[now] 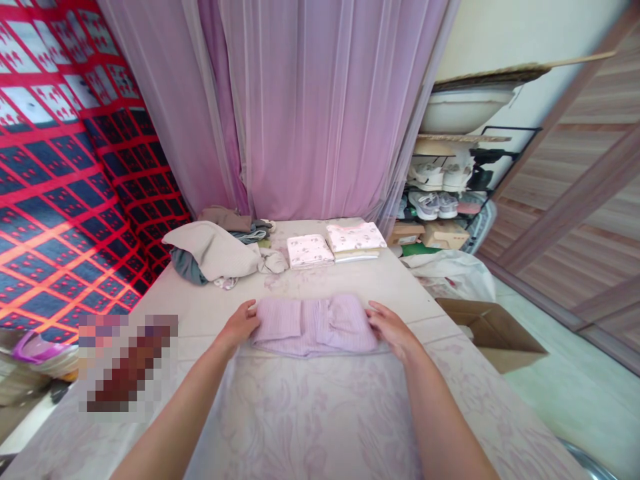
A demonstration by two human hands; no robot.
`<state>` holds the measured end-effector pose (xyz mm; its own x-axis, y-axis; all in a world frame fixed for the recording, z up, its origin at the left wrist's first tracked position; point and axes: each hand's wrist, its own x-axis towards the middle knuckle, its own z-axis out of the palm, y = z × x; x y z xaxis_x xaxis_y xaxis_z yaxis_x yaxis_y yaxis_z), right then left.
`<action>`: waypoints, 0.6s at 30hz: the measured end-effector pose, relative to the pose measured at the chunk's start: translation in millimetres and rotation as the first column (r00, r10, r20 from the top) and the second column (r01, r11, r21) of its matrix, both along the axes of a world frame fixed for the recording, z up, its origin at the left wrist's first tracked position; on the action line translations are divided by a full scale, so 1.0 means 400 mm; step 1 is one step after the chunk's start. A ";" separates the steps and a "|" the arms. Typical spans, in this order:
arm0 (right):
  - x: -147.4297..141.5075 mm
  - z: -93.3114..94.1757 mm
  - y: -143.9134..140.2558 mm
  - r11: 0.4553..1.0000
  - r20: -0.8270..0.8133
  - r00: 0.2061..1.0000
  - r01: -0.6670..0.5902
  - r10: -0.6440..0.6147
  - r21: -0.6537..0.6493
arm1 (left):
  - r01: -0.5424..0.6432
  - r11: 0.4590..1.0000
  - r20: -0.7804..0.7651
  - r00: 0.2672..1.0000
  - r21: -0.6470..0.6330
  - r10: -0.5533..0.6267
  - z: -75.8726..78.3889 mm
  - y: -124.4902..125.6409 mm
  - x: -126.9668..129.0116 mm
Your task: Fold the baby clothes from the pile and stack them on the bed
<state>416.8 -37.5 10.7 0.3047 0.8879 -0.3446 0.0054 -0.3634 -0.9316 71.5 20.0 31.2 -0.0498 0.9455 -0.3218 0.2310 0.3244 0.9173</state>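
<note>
Left hand (243, 325) and right hand (391, 328) lay open, flat against opposite ends of the folded lilac garment (314, 325) on the bed (300, 413). Even pressure from both sides would keep the edges square.

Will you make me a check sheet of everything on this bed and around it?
Surface: bed with pale flowered sheet.
Job's things: lilac striped garment, folded, flat.
Clutter: unfolded clothes pile; two folded stacks at far edge.
Grippers: left hand touches garment's left edge; right hand its right edge.
Cables: nothing seen.
Surroundings: pink curtain, shoe rack, cardboard box, red-blue blanket.
</note>
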 end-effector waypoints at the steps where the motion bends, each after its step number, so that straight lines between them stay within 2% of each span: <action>1: 0.003 -0.012 -0.001 0.999 0.094 0.994 0.048 -0.049 0.004 | -0.004 0.999 -0.113 0.994 0.053 0.010 -0.007 -0.005 -0.005; 3: -0.001 -0.017 0.001 0.994 0.307 0.947 0.074 -0.094 0.076 | 0.054 0.971 -0.319 0.947 0.233 0.024 -0.007 -0.022 0.004; 5: -0.014 -0.007 0.006 0.990 0.485 0.872 -0.001 -0.070 0.144 | 0.193 0.896 -0.451 0.892 0.401 0.010 0.005 -0.047 0.039; 7: -0.032 0.003 0.009 0.982 0.585 0.811 -0.091 -0.023 0.164 | 0.334 0.832 -0.494 0.865 0.442 -0.085 0.017 -0.071 0.095; 9: -0.047 0.004 0.008 0.977 0.619 0.786 -0.134 0.004 0.165 | 0.446 0.818 -0.514 0.828 0.363 -0.224 0.024 -0.087 0.159; 12: -0.050 -0.023 -0.001 0.967 0.560 0.828 -0.119 -0.030 0.226 | 0.451 0.869 -0.524 0.800 0.203 -0.292 0.024 -0.082 0.243; 15: -0.030 -0.064 -0.018 0.946 0.389 0.913 -0.013 -0.121 0.324 | 0.419 0.905 -0.528 0.786 0.074 -0.321 0.024 -0.054 0.290; 18: -0.012 -0.093 -0.034 0.927 0.165 0.965 0.137 -0.204 0.348 | 0.404 0.915 -0.554 0.763 0.006 -0.334 0.027 -0.024 0.307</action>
